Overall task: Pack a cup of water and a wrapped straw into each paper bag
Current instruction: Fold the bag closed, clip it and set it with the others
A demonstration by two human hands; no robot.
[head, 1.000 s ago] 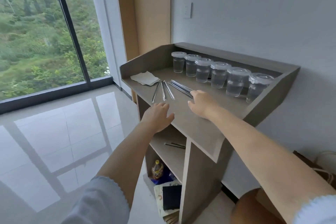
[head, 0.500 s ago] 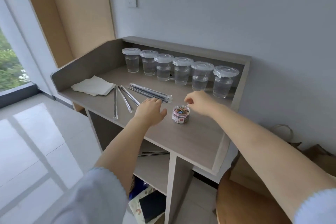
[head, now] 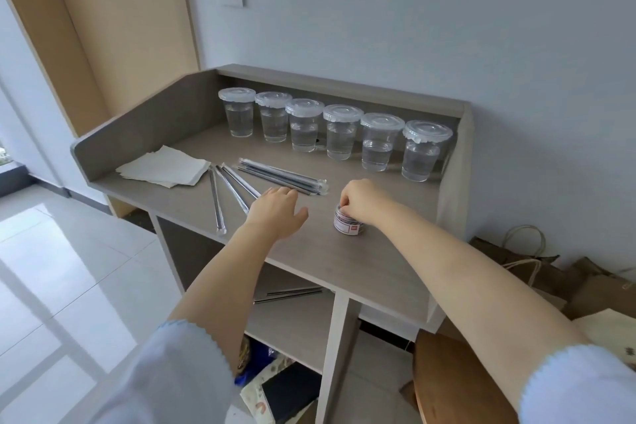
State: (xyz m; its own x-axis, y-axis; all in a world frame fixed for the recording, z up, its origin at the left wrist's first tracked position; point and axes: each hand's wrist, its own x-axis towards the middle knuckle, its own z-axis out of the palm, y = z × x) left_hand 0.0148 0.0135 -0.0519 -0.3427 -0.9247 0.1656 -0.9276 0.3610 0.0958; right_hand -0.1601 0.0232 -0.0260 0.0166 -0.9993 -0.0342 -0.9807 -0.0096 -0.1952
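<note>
Several lidded clear cups of water (head: 339, 136) stand in a row along the back of the grey desk (head: 375, 272). Three wrapped straws (head: 216, 198) lie fanned out on the left, and a bundle of wrapped straws (head: 280, 176) lies in the middle. My left hand (head: 275, 213) hovers flat and relaxed just in front of the bundle, holding nothing. My right hand (head: 359, 201) has its fingers curled over the top of a small round jar (head: 346, 226) on the desk. Brown paper bags (head: 540, 267) with twine handles lie on the floor to the right.
A stack of white napkins (head: 165, 167) lies at the desk's left end. Raised side walls (head: 137, 129) bound the desk. More straws (head: 292, 294) rest on the lower shelf, with clutter below. A round wooden stool (head: 457, 382) stands at the lower right.
My view swung right, away from the window, and drew closer to the desk. My right hand came down onto the small jar. My left hand stayed by the straws.
</note>
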